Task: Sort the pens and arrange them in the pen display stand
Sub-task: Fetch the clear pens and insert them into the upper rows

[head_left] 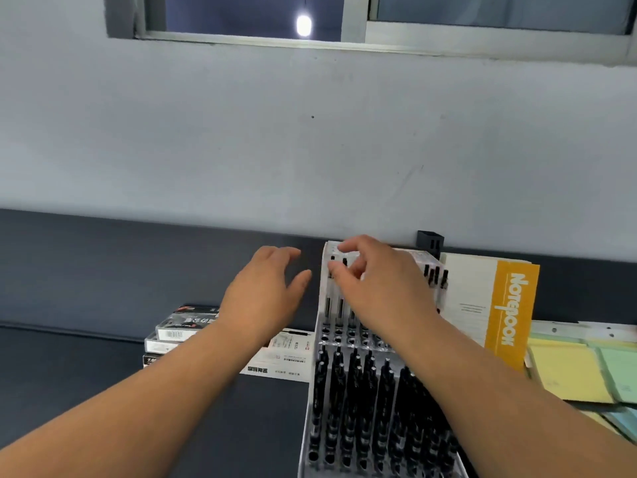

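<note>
pens upright in stand, axis to 12 — right hand over back row, grip unclear; left hand slack over table at 9.

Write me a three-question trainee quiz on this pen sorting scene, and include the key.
1. True or false: the left hand holds a pen.
2. What leans just right of the pen display stand? A) notebook B) mug C) stapler
3. Fill in: the right hand is over the stand's ___ tier.
Key: 1 false; 2 A; 3 upper.
</note>
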Demonstrator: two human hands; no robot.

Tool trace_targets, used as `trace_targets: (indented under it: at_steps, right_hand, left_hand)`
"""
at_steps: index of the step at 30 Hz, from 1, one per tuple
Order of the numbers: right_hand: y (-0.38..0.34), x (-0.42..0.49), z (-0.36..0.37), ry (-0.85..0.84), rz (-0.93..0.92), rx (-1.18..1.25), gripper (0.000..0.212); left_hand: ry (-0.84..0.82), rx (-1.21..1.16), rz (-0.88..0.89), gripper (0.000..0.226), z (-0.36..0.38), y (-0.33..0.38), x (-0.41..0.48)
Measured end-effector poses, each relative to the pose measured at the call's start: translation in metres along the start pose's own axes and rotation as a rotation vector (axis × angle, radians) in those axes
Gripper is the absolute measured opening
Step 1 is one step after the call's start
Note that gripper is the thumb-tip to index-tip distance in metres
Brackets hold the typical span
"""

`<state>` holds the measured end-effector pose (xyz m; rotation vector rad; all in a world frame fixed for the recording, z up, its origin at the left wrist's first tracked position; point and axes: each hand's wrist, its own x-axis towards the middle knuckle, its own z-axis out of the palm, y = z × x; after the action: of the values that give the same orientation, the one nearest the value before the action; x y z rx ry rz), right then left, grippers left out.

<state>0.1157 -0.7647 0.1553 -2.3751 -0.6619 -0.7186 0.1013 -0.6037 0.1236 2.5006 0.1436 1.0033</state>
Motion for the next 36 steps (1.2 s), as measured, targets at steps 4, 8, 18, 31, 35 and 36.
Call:
trace_targets:
  at_steps: [4,8,18,31,35,36]
  right_hand:
    - [-0.038,-0.012,0.036,-0.186,-0.23,-0.065,0.045]
    - [-0.067,-0.033,0.084,-0.322,-0.326,-0.039,0.055]
    - [-0.2,-0.094,0.203,-0.516,-0.425,0.037,0.062]
    - [-0.465,-0.185,0.334,-0.582,-0.472,0.209,0.059]
    - [-0.512,-0.189,0.362,-0.583,-0.495,0.237,0.054]
    - [-0.522,-0.188,0.37,-0.579,-0.497,0.241,0.052]
  left_hand:
    - [-0.035,0.357,-0.102,0.059,-0.03,-0.043,-0.035]
    - [-0.069,0.543,-0.244,0.063,-0.054,-0.081,-0.077]
    - [-0.03,0.631,-0.565,0.065,-0.163,-0.206,-0.188]
    - [-0.084,0.695,-0.697,0.062,-0.344,-0.404,-0.289]
    - [-0.084,0.66,-0.741,0.062,-0.367,-0.449,-0.293]
    - [-0.091,0.657,-0.739,0.061,-0.369,-0.461,-0.291]
